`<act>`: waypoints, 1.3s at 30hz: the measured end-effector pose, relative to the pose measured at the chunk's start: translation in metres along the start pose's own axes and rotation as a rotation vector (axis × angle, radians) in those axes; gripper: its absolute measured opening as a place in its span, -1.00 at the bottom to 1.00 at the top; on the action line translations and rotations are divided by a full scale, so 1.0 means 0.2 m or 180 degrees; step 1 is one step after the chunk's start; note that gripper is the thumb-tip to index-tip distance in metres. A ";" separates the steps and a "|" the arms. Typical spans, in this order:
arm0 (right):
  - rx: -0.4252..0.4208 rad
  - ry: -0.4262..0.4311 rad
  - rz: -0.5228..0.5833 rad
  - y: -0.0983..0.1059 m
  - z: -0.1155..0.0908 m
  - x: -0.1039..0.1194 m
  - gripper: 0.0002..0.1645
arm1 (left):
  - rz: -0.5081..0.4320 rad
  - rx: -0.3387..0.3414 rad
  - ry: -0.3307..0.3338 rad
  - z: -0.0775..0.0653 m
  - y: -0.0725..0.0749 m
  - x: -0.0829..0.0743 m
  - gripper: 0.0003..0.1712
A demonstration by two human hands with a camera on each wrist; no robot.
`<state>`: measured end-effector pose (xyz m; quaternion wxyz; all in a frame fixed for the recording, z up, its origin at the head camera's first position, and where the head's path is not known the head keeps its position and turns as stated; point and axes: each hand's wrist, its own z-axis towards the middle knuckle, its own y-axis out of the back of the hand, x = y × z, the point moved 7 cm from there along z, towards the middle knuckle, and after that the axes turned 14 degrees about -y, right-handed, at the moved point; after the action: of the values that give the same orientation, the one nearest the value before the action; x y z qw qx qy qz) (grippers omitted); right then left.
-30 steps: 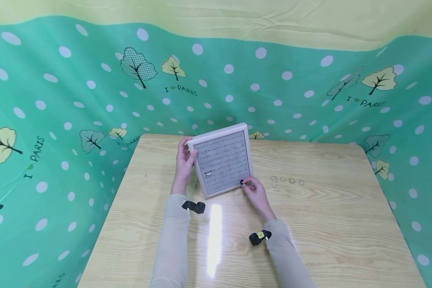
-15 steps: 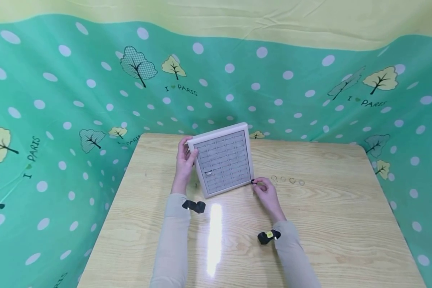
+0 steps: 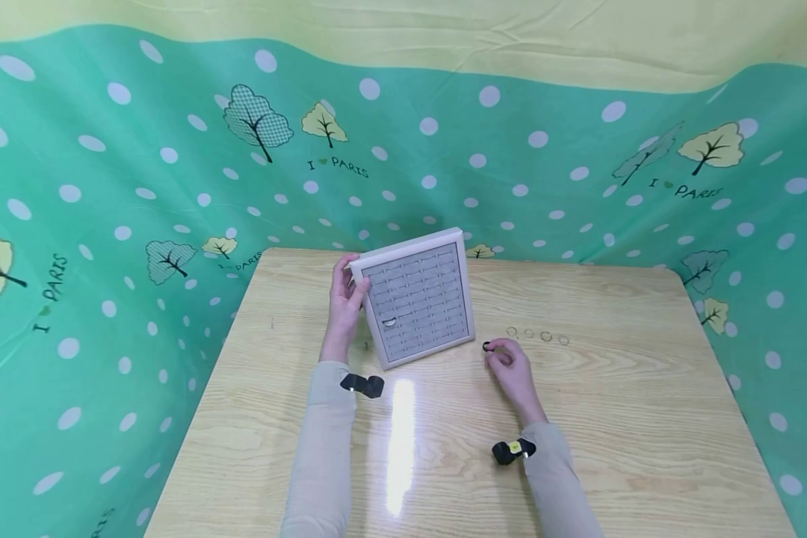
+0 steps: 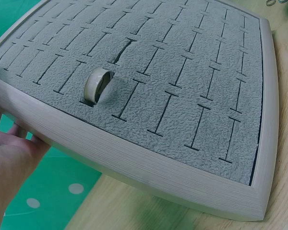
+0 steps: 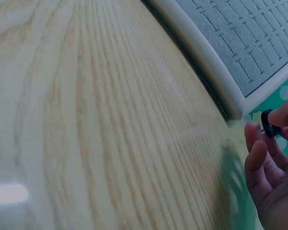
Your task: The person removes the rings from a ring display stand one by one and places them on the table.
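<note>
My left hand [image 3: 344,310] grips the left edge of a ring tray [image 3: 417,305], which is tilted up above the table. The tray has a pale frame around a grey fuzzy pad cut with rows of slots. One silver-toned ring [image 4: 98,86] sits in a slot near the tray's edge, as the left wrist view shows. My right hand [image 3: 513,375] pinches a black ring [image 5: 269,122] between thumb and fingertips, a little apart from the tray's lower right corner. Several loose rings [image 3: 545,337] lie on the wood beyond the right hand.
The wooden table [image 3: 632,418] is bordered behind and at the sides by a green dotted curtain [image 3: 430,157]. A bright reflection lies on the wood between the forearms. Each wrist carries a black camera.
My right hand has drawn away from the tray's lower right corner, moving right and slightly toward me with the black ring. The left hand and tray have stayed put.
</note>
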<state>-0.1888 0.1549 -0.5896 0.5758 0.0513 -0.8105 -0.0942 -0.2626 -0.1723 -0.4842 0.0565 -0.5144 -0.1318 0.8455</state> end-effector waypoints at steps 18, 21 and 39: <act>-0.0394 0.0307 -0.0433 0.25 0.05 -0.04 -0.82 | 0.0053 0.0038 0.0075 0.00 0.01 0.00 -0.41; -0.0479 0.0348 -0.0524 0.28 0.06 -0.05 -0.84 | 0.0059 0.0044 0.0082 0.00 0.01 0.00 -0.41; -0.0872 0.0390 -0.0987 0.38 0.09 -0.04 -0.87 | 0.0096 0.0090 0.0027 0.00 0.00 -0.01 -0.46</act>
<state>-0.2016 0.2316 -0.5862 0.6042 0.1022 -0.7360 -0.2876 -0.2617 -0.1735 -0.4834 0.0516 -0.5190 -0.1118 0.8459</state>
